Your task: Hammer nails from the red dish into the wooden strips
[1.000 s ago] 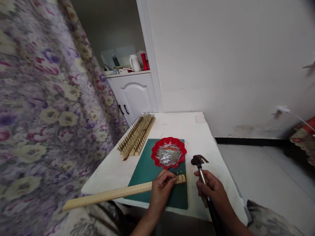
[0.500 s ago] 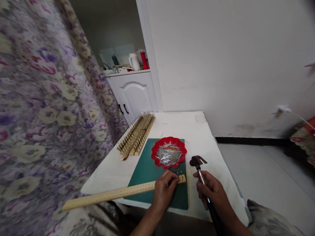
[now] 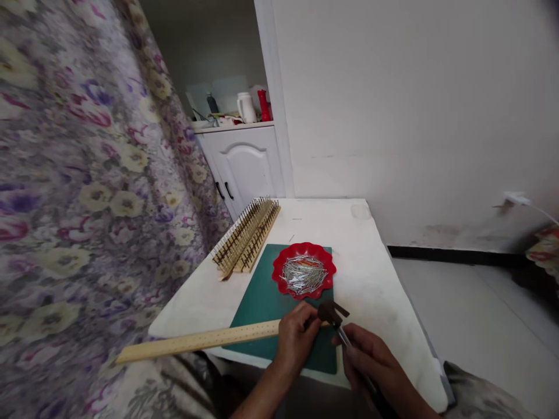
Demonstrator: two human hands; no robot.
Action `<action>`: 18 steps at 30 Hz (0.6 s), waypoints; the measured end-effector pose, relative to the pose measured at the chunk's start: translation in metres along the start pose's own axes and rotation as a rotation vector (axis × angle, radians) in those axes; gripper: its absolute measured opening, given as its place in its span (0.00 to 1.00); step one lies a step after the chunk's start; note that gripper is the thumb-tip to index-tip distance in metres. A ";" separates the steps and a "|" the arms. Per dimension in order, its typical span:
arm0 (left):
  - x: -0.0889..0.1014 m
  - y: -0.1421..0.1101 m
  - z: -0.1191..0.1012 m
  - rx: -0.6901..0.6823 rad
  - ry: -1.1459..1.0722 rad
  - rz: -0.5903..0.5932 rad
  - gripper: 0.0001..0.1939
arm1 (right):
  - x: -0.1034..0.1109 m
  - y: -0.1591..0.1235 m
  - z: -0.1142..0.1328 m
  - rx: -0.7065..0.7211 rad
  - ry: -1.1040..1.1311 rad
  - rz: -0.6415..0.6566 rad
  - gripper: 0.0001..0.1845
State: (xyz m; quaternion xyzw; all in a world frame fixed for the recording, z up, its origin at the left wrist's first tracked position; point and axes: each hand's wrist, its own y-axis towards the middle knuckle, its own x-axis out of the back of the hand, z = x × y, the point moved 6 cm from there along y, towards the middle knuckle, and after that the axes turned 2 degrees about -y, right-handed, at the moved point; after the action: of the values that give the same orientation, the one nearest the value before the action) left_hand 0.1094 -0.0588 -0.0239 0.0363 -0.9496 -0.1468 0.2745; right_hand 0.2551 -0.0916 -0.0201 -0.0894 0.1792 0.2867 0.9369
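My left hand (image 3: 297, 334) rests on a pale wooden strip (image 3: 218, 337) dotted with rows of small holes. Its thumb and forefinger are pinched at a nail, which is mostly hidden now. The fingers of my right hand (image 3: 371, 361) are closed around a claw hammer (image 3: 343, 336) with a dark head and a shiny shaft. The hammer head is right beside my left fingertips, over the strip's right end. Beneath the strip lies a green mat (image 3: 253, 302). A scalloped red dish (image 3: 279, 285) full of silvery nails (image 3: 303, 274) sits on the mat beyond my hands.
Wooden strips studded with upright nails (image 3: 248, 235) lie at the table's far left. A couple of loose nails (image 3: 292, 238) rest on the white table (image 3: 323, 224). A floral curtain (image 3: 109, 203) hangs at left; a white cabinet (image 3: 247, 166) and wall stand behind.
My right hand has brought the hammer left and down, from beside the mat to my left fingertips. My left hand has shifted slightly right along the strip. The view has turned a little left.
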 end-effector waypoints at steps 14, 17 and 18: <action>0.001 0.000 -0.001 -0.002 -0.007 0.003 0.08 | 0.003 0.001 -0.012 -0.008 -0.104 -0.010 0.17; 0.001 0.000 0.000 0.003 -0.007 0.006 0.08 | 0.001 0.002 -0.012 -0.006 -0.114 0.002 0.17; 0.001 0.000 0.000 0.003 -0.005 0.008 0.08 | 0.001 0.002 -0.011 -0.005 -0.107 -0.002 0.18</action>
State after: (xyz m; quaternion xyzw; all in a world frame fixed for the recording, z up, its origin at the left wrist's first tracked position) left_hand 0.1089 -0.0590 -0.0233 0.0325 -0.9507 -0.1441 0.2725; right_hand 0.2517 -0.0923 -0.0307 -0.0765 0.1280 0.2908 0.9451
